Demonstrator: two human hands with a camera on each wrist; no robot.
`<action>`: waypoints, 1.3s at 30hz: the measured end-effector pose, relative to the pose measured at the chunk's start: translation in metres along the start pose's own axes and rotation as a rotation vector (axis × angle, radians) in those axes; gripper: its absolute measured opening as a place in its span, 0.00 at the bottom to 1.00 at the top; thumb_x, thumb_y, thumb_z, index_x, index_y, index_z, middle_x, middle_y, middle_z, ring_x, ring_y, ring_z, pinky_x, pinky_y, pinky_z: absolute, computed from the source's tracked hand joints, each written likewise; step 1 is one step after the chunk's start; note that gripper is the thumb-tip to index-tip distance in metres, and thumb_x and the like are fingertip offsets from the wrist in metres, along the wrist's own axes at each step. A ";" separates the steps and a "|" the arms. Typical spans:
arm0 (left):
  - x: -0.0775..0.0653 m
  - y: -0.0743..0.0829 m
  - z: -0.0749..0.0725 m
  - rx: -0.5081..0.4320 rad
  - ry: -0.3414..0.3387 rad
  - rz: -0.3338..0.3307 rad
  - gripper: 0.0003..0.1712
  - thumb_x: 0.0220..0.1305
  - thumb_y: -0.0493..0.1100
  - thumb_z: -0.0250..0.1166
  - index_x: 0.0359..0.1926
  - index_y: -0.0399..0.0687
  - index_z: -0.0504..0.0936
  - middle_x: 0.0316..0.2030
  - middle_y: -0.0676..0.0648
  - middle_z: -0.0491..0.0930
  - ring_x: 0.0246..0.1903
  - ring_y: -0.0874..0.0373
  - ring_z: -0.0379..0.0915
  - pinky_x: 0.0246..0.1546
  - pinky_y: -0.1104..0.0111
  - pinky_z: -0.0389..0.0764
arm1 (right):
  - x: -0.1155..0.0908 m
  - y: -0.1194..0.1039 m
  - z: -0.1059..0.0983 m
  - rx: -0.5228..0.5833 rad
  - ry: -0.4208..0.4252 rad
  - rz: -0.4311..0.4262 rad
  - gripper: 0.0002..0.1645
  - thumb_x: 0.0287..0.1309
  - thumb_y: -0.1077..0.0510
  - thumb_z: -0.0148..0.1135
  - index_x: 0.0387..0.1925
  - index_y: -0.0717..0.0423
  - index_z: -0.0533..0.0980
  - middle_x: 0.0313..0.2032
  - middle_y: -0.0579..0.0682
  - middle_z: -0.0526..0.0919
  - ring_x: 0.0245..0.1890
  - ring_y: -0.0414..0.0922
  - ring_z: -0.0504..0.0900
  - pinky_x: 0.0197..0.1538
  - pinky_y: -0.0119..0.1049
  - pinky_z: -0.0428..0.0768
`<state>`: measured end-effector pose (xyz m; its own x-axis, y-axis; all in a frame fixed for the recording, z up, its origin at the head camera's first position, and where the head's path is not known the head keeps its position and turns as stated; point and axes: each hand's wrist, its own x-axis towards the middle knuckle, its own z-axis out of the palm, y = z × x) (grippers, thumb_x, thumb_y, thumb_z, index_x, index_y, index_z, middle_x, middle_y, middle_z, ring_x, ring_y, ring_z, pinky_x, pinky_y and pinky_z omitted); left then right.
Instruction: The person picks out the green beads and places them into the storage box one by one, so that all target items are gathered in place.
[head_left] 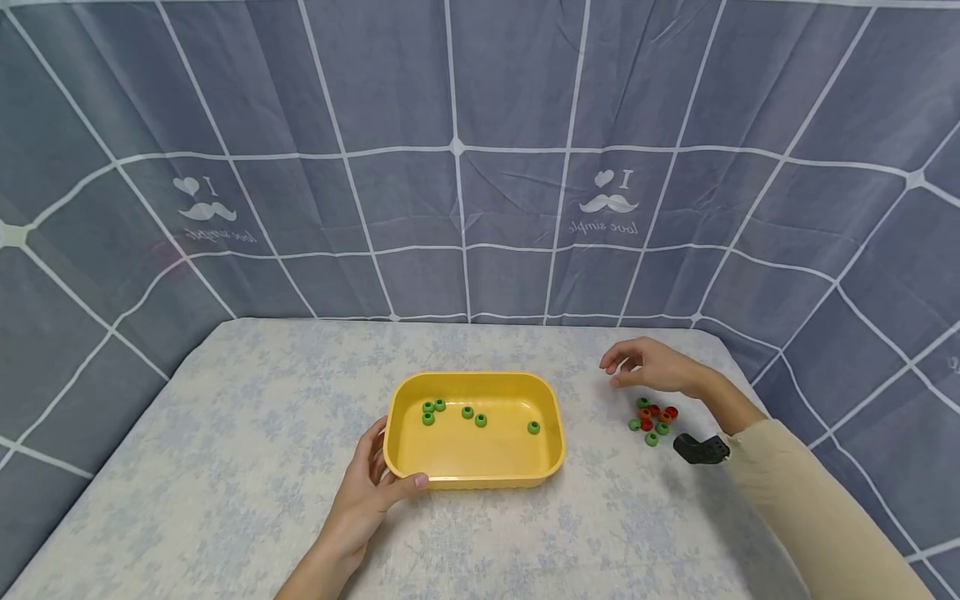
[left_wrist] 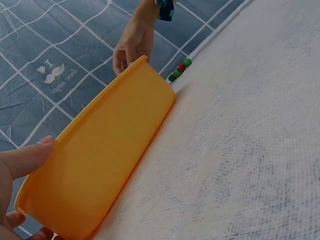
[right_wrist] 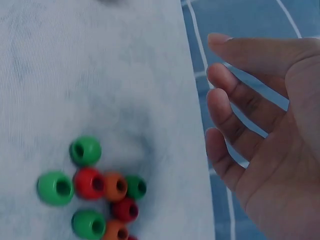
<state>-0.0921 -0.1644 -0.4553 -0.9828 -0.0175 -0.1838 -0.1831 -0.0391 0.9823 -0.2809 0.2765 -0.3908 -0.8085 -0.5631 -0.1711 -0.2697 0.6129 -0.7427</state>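
A yellow plastic tray [head_left: 480,460] stands on the table, with several green beads [head_left: 481,421] scattered on its floor. My left hand [head_left: 363,500] grips the tray's near left corner, the thumb on the front rim and the fingers along the left side. Right of the tray lies a loose cluster of green, red and orange beads [head_left: 646,425]. Over and just beyond that cluster hovers my right hand [head_left: 656,367]. The right wrist view has its fingers [right_wrist: 232,120] loosely bent, apart from the thumb, with nothing between them. Holes show in the beads [right_wrist: 90,183] there.
A pale floral cloth [head_left: 247,467] covers the table. Grey-blue curtains [head_left: 510,200] with white grid lines hang behind it and on both sides. A small black device [head_left: 701,450] sits at the right wrist, near the bead cluster.
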 end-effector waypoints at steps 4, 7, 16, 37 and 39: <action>0.000 -0.001 0.000 -0.004 0.002 0.002 0.63 0.58 0.40 0.80 0.83 0.55 0.47 0.77 0.43 0.53 0.75 0.47 0.54 0.68 0.67 0.68 | -0.008 0.011 -0.004 0.017 0.017 0.031 0.18 0.69 0.62 0.67 0.56 0.66 0.79 0.51 0.63 0.80 0.46 0.52 0.82 0.49 0.55 0.86; 0.000 -0.002 0.000 -0.005 0.003 0.000 0.63 0.58 0.40 0.80 0.83 0.55 0.47 0.77 0.43 0.53 0.76 0.47 0.53 0.68 0.67 0.68 | -0.014 0.018 -0.005 0.039 0.023 0.061 0.18 0.70 0.62 0.66 0.57 0.67 0.79 0.52 0.63 0.80 0.47 0.52 0.82 0.49 0.54 0.85; 0.000 -0.003 0.000 -0.014 0.000 0.003 0.61 0.59 0.40 0.79 0.82 0.56 0.48 0.77 0.44 0.53 0.75 0.48 0.54 0.69 0.66 0.68 | -0.024 0.048 -0.003 0.069 0.047 0.128 0.19 0.70 0.61 0.65 0.58 0.67 0.78 0.49 0.57 0.82 0.46 0.51 0.82 0.52 0.48 0.83; 0.002 -0.001 0.000 0.004 -0.001 0.012 0.61 0.58 0.41 0.80 0.82 0.57 0.49 0.76 0.45 0.55 0.75 0.50 0.54 0.70 0.66 0.66 | -0.032 0.084 0.010 0.077 0.091 0.144 0.17 0.68 0.62 0.67 0.54 0.69 0.82 0.35 0.51 0.83 0.32 0.45 0.77 0.31 0.34 0.78; 0.001 -0.001 0.000 0.005 0.000 0.011 0.61 0.58 0.40 0.80 0.82 0.57 0.49 0.76 0.45 0.55 0.75 0.50 0.54 0.70 0.66 0.66 | -0.032 0.085 0.011 0.079 0.094 0.134 0.17 0.67 0.62 0.68 0.53 0.69 0.82 0.35 0.50 0.83 0.32 0.45 0.76 0.31 0.34 0.77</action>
<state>-0.0934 -0.1648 -0.4567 -0.9848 -0.0179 -0.1730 -0.1723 -0.0339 0.9845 -0.2724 0.3403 -0.4553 -0.8805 -0.4232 -0.2135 -0.1175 0.6313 -0.7666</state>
